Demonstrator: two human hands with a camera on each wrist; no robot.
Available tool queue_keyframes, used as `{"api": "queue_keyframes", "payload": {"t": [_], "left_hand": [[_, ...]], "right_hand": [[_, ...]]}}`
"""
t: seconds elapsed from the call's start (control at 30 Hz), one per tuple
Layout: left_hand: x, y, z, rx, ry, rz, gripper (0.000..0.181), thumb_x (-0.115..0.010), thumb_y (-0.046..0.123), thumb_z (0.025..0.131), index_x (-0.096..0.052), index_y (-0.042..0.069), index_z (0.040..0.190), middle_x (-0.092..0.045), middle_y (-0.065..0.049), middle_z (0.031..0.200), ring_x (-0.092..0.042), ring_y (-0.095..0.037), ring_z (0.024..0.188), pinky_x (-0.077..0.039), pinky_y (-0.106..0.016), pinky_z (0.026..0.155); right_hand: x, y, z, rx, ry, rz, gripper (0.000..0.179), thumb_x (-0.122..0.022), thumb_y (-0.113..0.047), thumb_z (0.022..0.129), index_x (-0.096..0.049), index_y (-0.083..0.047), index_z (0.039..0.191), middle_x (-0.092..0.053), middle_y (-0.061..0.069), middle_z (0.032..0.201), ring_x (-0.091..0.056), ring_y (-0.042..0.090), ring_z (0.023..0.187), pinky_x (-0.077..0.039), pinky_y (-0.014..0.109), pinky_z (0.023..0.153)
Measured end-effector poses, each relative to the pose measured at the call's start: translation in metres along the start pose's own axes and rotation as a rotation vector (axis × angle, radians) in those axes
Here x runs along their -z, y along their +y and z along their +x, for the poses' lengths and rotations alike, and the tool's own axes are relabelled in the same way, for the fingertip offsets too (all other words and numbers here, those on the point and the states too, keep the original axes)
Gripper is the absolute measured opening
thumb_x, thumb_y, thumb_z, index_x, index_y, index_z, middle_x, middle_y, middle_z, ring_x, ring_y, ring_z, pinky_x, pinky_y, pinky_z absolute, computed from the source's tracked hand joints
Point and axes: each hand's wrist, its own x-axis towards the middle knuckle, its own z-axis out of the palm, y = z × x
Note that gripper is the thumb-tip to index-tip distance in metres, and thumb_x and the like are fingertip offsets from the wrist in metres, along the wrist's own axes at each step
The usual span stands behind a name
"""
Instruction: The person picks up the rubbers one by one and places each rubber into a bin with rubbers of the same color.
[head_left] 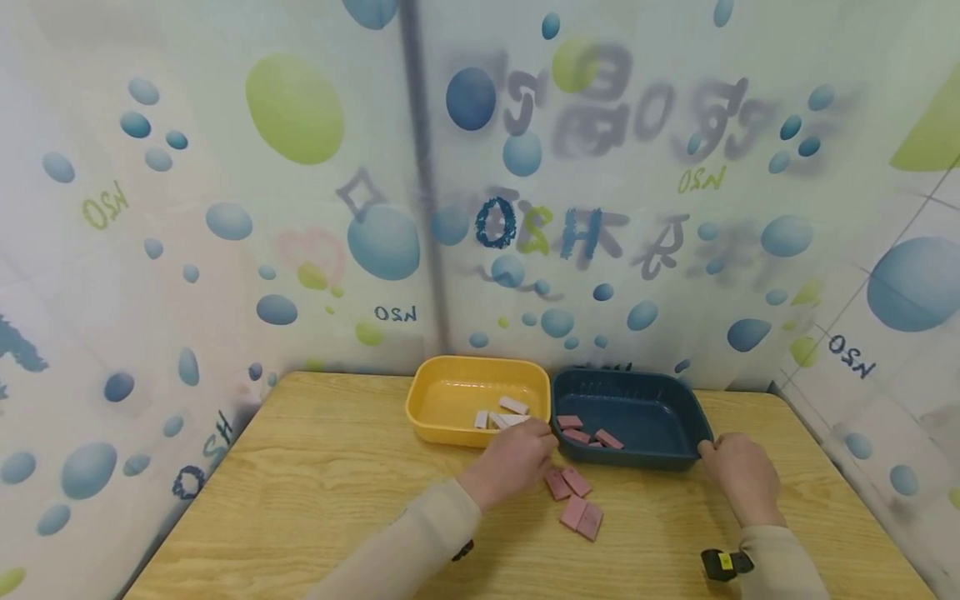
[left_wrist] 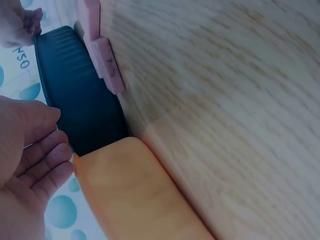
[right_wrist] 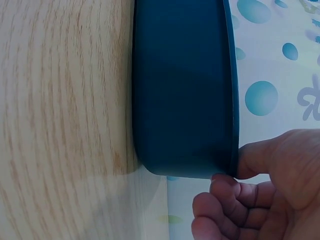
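A dark blue tray (head_left: 637,457) stands on the table with several flat pink blocks (head_left: 609,439) inside at its left end. My right hand (head_left: 742,477) pinches the rim at its front right corner; in the right wrist view, the thumb lies against that rim and the fingers curl outside it. At the opposite end, my left hand (head_left: 513,462) has its curled fingers and thumb at the blue rim, where the yellow tray (head_left: 442,433) adjoins. Its exact hold is partly hidden. White blocks (head_left: 513,406) lie inside the yellow tray.
Several more pink blocks (head_left: 581,512) lie on the wooden table (head_left: 315,492) in front of the blue tray. A patterned curtain (head_left: 480,283) hangs right behind both trays and along the table's sides.
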Motion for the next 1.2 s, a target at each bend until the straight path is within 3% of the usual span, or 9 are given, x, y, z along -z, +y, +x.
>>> {"api": "queue_keyframes", "payload": {"t": [0.3,0.53,0.77,1.0,1.2], "left_hand": [[-0.01,0.003,0.0,0.008,-0.074,-0.002,0.005,-0.076,0.013,0.092,-0.076,0.013,0.098,-0.071,0.003,0.098,-0.065,-0.009,0.092,-0.054,-0.021,0.083],[-0.015,0.005,-0.002,-0.001,-0.14,-0.047,0.006,-0.075,0.012,0.093,-0.078,0.014,0.098,-0.068,0.004,0.093,-0.06,-0.007,0.085,-0.051,-0.017,0.075],[-0.019,0.007,-0.001,-0.032,-0.145,-0.033,0.006,-0.075,0.012,0.092,-0.079,0.015,0.096,-0.064,0.006,0.086,-0.059,-0.005,0.081,-0.049,-0.015,0.073],[-0.019,0.011,0.004,0.004,-0.243,-0.021,0.014,-0.077,0.013,0.091,-0.079,0.016,0.104,-0.064,0.005,0.089,-0.056,-0.005,0.08,-0.049,-0.015,0.072],[-0.018,0.015,0.005,0.028,-0.284,0.025,0.02,-0.083,0.018,0.086,-0.079,0.017,0.105,-0.065,0.005,0.093,-0.058,-0.004,0.083,-0.05,-0.015,0.075]], "right_hand": [[-0.002,0.001,0.001,0.006,0.006,0.005,0.045,-0.048,-0.022,0.1,-0.037,-0.016,0.057,-0.032,-0.004,0.055,-0.033,0.014,0.052,-0.031,0.029,0.048],[-0.004,0.001,0.001,0.003,0.0,-0.017,0.045,-0.048,-0.022,0.1,-0.038,-0.016,0.057,-0.034,-0.003,0.056,-0.036,0.015,0.053,-0.032,0.029,0.049],[-0.004,0.003,0.002,0.019,0.03,-0.024,0.042,-0.048,-0.021,0.099,-0.037,-0.015,0.058,-0.034,-0.003,0.057,-0.035,0.015,0.053,-0.031,0.029,0.048],[-0.004,0.003,0.003,0.016,0.025,-0.018,0.044,-0.047,-0.021,0.099,-0.035,-0.017,0.057,-0.03,-0.005,0.055,-0.03,0.013,0.052,-0.028,0.027,0.048],[-0.003,0.002,0.002,0.015,0.03,-0.01,0.044,-0.047,-0.021,0.098,-0.035,-0.017,0.056,-0.03,-0.004,0.055,-0.03,0.013,0.052,-0.029,0.028,0.048]]}}
